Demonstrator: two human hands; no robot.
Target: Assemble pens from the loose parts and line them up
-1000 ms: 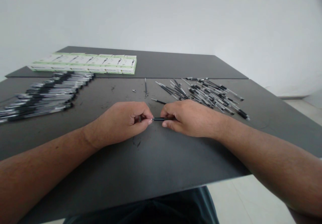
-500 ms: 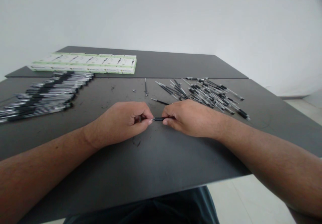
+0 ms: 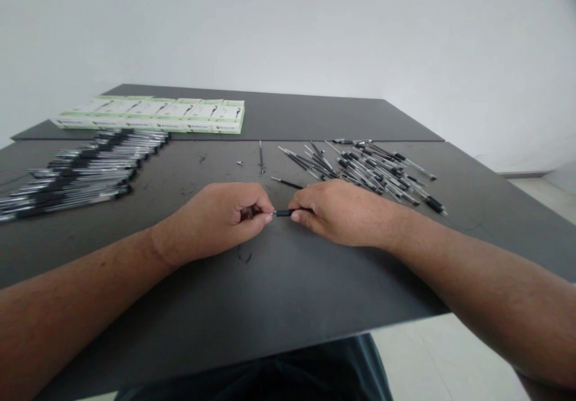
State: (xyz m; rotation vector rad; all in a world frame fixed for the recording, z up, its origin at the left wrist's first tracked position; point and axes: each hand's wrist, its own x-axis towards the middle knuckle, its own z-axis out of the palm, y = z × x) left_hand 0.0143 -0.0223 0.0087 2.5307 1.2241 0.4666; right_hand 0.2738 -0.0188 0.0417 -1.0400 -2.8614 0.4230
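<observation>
- The left hand (image 3: 225,215) pinches, between thumb and forefinger, the small pale tip of a slim pen with a black barrel (image 3: 282,213).
- The right hand (image 3: 342,212) has its fingers closed round the other end of the pen, which lies level between the two hands, over the middle of a dark grey, flat-topped table (image 3: 279,293).
- Between the hands and the table's near edge runs a broad stretch of tabletop, with thin dark scraps (image 3: 244,256) near the left hand; the dark-trousered lap (image 3: 315,368) shows just below that edge.
- Beyond the right hand, a loose heap of clear and black pen parts (image 3: 378,173) limits room; a thin black rod with a pale tip (image 3: 286,181) lies just beside the knuckles.
- Ahead, between the hands and the table's far seam, are a small silvery cone (image 3: 240,162) and a slender upright-pointing rod (image 3: 261,155), lying flat.
- Well left, a slanting row of silver-and-black pens (image 3: 85,170) stretches from the seam to the view's left border.
- Past the seam sits a row of white-and-green boxes (image 3: 157,123).
</observation>
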